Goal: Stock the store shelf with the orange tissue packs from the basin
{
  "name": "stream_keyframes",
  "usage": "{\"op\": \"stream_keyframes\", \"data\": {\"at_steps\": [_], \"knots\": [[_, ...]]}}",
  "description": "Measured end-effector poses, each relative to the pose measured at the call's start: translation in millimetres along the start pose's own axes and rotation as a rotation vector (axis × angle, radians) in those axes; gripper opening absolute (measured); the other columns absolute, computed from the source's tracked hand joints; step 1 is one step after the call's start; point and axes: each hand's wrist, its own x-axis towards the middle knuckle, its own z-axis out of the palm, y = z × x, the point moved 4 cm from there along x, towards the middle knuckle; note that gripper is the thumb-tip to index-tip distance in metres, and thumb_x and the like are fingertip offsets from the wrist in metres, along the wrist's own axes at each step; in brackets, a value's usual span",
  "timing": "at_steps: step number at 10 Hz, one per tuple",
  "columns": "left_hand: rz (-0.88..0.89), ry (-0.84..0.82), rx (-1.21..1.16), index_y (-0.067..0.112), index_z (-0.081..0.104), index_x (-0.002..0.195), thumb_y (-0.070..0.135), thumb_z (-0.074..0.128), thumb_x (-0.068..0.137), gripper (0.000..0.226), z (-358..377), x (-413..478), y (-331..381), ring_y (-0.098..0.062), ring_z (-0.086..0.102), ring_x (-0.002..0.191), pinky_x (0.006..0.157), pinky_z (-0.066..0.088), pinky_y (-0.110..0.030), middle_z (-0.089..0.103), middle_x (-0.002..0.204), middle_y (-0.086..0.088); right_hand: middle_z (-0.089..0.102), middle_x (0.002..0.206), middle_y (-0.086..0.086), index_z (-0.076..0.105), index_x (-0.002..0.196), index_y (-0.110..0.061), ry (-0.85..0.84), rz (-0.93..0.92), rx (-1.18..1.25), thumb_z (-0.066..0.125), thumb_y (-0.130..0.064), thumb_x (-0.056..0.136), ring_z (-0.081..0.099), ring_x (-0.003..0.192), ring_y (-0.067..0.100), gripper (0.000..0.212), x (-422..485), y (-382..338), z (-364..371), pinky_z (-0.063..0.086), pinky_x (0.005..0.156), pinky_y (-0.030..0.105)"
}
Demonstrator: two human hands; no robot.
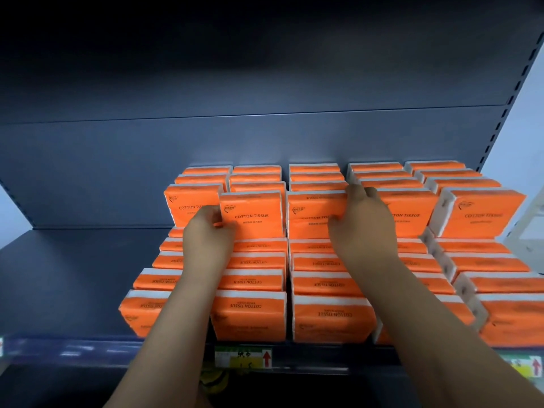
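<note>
Curled round the lower left corner of one upright orange tissue pack (253,214), my left hand (206,231) is pinching it, while my right hand (362,219) is gripping the neighbouring pack (315,210), fingers over its top edge, thumb on its front. Both packs are standing on the lower layer of packs (250,316) filling the dark shelf (73,275).

A dark grey back panel (235,160) rises behind, one seam across it; a slotted upright (513,101) edges it at right; pale wall (530,128) beyond; dim light, the top in shadow; a price label (244,357) on the front rail (88,347).
</note>
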Motion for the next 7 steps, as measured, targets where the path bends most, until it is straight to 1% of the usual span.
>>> {"op": "stream_keyframes", "data": {"at_steps": [1, 2, 3, 4, 5, 6, 7], "knots": [[-0.015, -0.03, -0.041, 0.022, 0.07, 0.107, 0.011, 0.068, 0.091, 0.019, 3.4, 1.6, 1.5, -0.014, 0.063, 0.097, 0.086, 0.044, -0.03, 0.07, 0.1, 0.01, 0.061, 0.122, 0.013, 0.05, 0.141, -0.01, -0.009, 0.021, -0.007, 0.061, -0.006, 0.085, 0.061, 0.104, 0.035, 0.057, -0.9, 2.6, 0.1, 0.05, 0.084, 0.039], [-0.028, -0.033, -0.06, 0.021, 0.07, 0.108, 0.013, 0.069, 0.092, 0.018, 6.1, 3.2, 0.8, -0.013, 0.063, 0.098, 0.088, 0.044, -0.03, 0.07, 0.102, 0.009, 0.063, 0.116, 0.012, 0.05, 0.14, -0.011, -0.007, 0.04, -0.007, 0.06, -0.006, 0.086, 0.063, 0.098, 0.033, 0.056, 0.4, 3.5, -1.2, 0.048, 0.076, 0.035], [-0.024, -0.022, -0.07, 0.02, 0.071, 0.108, 0.014, 0.069, 0.092, 0.017, 7.8, 3.7, -0.3, -0.014, 0.064, 0.098, 0.087, 0.044, -0.029, 0.07, 0.101, 0.009, 0.064, 0.114, 0.013, 0.05, 0.14, -0.01, -0.011, 0.044, -0.012, 0.06, -0.006, 0.086, 0.064, 0.097, 0.033, 0.055, 0.5, 4.1, 0.1, 0.044, 0.073, 0.033], [-0.027, -0.017, -0.066, 0.019, 0.07, 0.109, 0.014, 0.07, 0.092, 0.017, 8.8, 3.4, -1.7, -0.013, 0.063, 0.095, 0.082, 0.043, -0.026, 0.068, 0.097, 0.011, 0.064, 0.119, 0.012, 0.05, 0.139, -0.01, -0.012, 0.058, -0.012, 0.06, -0.006, 0.086, 0.064, 0.099, 0.033, 0.054, 0.3, 5.8, 1.1, 0.04, 0.072, 0.03], [-0.001, -0.01, -0.036, 0.02, 0.068, 0.108, 0.014, 0.072, 0.091, 0.019, 6.1, 2.2, 0.1, -0.01, 0.061, 0.092, 0.073, 0.04, -0.014, 0.066, 0.094, 0.016, 0.064, 0.116, 0.011, 0.048, 0.144, -0.012, -0.035, 0.054, -0.012, 0.059, -0.008, 0.087, 0.065, 0.095, 0.031, 0.058, -2.0, 5.9, 0.6, 0.041, 0.069, 0.029], [-0.027, -0.006, -0.028, 0.021, 0.068, 0.11, 0.014, 0.075, 0.087, 0.025, 0.0, -0.7, -2.4, -0.012, 0.064, 0.093, 0.078, 0.046, -0.022, 0.07, 0.099, 0.011, 0.063, 0.112, 0.009, 0.045, 0.149, -0.015, -0.033, 0.055, -0.034, 0.057, -0.012, 0.089, 0.064, 0.094, 0.03, 0.061, -6.0, 7.9, -6.7, 0.042, 0.069, 0.031], [-0.081, 0.101, -0.033, 0.029, 0.067, 0.099, 0.024, 0.07, 0.084, 0.017, -14.4, -11.2, -8.2, -0.022, 0.071, 0.09, 0.084, 0.058, -0.042, 0.075, 0.09, 0.007, 0.06, 0.093, 0.003, 0.06, 0.123, -0.012, 0.009, 0.127, -0.06, 0.053, -0.016, 0.091, 0.053, 0.074, 0.026, 0.033, -19.6, 9.2, -24.8, 0.033, 0.06, 0.031]]}}
